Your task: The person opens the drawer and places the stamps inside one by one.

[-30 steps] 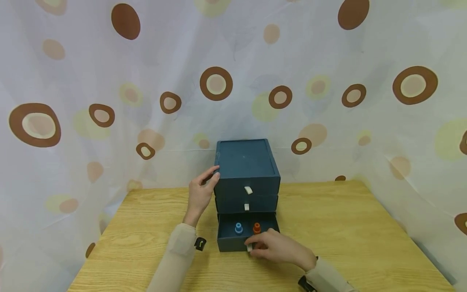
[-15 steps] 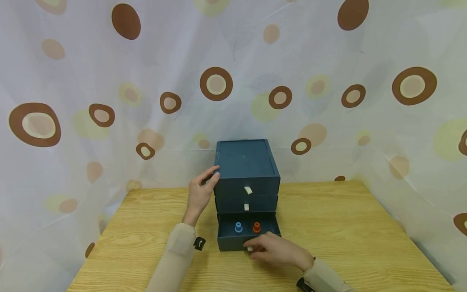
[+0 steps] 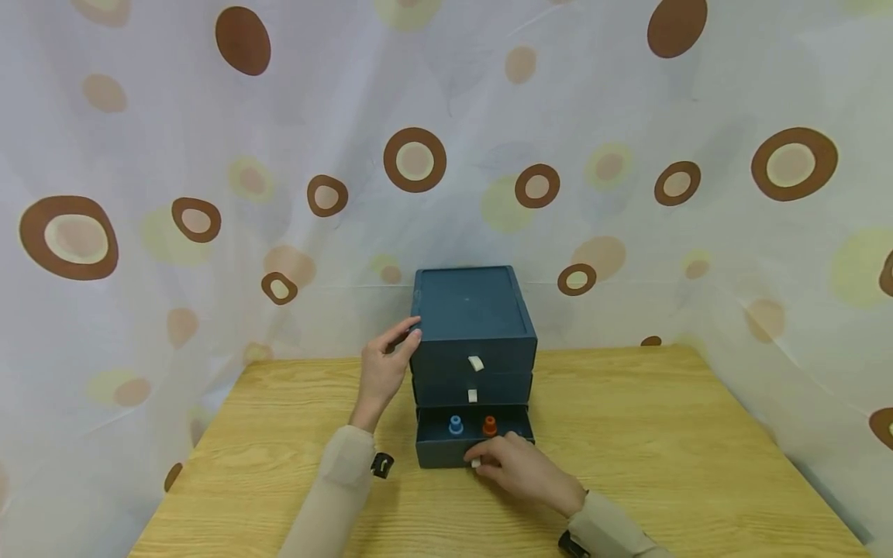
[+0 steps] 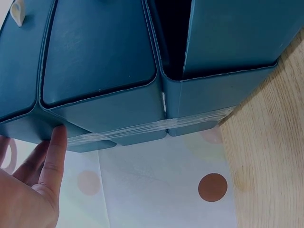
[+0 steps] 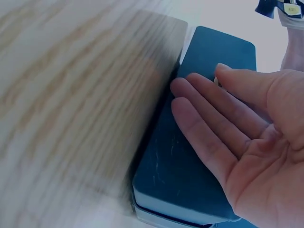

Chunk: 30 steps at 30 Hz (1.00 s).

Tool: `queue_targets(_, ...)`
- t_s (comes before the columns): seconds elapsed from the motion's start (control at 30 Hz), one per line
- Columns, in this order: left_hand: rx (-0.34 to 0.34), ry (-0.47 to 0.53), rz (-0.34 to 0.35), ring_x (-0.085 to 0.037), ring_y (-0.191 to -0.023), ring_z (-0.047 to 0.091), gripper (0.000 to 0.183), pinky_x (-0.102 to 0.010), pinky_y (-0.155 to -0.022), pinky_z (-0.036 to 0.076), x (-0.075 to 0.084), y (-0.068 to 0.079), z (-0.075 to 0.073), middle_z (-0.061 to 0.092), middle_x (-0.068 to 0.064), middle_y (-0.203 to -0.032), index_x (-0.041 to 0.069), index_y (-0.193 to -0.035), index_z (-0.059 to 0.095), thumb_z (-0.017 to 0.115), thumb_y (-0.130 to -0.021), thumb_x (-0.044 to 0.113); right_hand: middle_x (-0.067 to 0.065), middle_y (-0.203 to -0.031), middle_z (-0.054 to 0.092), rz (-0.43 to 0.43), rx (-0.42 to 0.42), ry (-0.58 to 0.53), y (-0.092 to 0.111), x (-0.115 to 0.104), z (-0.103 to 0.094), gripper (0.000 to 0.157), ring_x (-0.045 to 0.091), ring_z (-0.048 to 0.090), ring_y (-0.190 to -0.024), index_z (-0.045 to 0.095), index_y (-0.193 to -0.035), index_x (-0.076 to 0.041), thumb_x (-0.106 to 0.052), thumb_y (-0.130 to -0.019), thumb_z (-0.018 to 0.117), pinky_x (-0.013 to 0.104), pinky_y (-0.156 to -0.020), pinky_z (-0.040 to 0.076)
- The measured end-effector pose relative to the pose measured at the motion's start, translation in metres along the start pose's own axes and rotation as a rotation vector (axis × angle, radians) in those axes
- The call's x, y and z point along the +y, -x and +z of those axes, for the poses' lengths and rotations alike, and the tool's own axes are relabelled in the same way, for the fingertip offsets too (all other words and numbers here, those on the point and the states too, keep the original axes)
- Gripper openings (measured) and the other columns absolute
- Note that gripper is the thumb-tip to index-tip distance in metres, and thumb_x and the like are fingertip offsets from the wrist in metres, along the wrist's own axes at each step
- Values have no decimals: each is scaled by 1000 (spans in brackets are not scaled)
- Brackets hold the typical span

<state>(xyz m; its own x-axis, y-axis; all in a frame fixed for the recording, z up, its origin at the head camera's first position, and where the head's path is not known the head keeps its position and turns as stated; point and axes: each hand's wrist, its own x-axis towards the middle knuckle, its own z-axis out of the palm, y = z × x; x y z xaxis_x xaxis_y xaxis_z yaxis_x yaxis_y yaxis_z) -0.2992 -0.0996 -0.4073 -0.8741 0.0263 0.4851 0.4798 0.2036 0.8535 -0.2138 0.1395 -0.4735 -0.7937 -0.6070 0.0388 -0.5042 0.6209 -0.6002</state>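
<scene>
A dark blue three-drawer cabinet [image 3: 474,302] stands on the table, its bottom drawer [image 3: 439,454] pulled partway out. Inside that drawer, a light blue stepped peg-like piece [image 3: 456,425] and an orange-red one [image 3: 490,425] stand upright side by side. My right hand [image 3: 525,468] pinches the white pull tab [image 3: 476,463] on the drawer front between thumb and index finger; the right wrist view has the other fingers extended along the drawer face [image 5: 166,166]. My left hand [image 3: 384,373] rests its extended fingers against the cabinet's upper left side, also seen in the left wrist view.
Both upper drawers are closed, each with a white tab [image 3: 476,363] in front. Clear tape [image 4: 156,126] runs along the cabinet's side. The wooden table [image 3: 628,434] reaches back to a white curtain [image 3: 446,93] with brown ring patterns.
The bottom drawer has slid a little inward, carrying the two pieces back with it. My right hand has moved forward along with the tab. My left hand has stayed in place.
</scene>
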Motion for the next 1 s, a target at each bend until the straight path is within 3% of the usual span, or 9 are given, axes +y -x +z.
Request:
queue_targets(0.3,-10,-16,8,-21,-118,60,33,-51,-103,46,-2,0,1,62,1,-135,28,-127,67,63,-96,38,2,-102,75,8,42,-1,-4,2,0,24,-3,61,-74,72,-117,-10,-13,-95,63,21,-68,51)
queue_targets(0.6,-19,-21,15,-24,-118,60,34,-51,-102,47,2,0,1,61,-3,-136,23,-129,66,62,-97,35,-1,-103,74,35,62,36,-16,9,-2,22,4,63,-80,73,-115,-13,-15,-96,63,36,-83,52)
queue_targets(0.77,1,-31,35,-21,-116,62,32,-51,-100,48,-3,-2,2,63,-1,-134,26,-127,67,62,-97,36,2,-103,74,32,63,16,-21,12,-4,23,5,65,-80,73,-116,-11,-12,-96,62,32,-79,54)
queue_targets(0.87,5,-40,45,-21,-115,62,32,-51,-99,49,-3,-2,2,63,-1,-133,26,-127,67,62,-97,36,5,-99,74,19,66,2,-23,12,-6,23,4,64,-73,72,-116,-9,-10,-96,62,25,-70,53)
queue_targets(1.0,12,-48,52,-22,-114,63,32,-52,-98,49,-3,-2,1,63,-1,-133,26,-127,67,63,-97,34,6,-102,74,23,70,2,-26,13,-7,23,8,66,-77,72,-116,-9,-10,-96,61,27,-72,54)
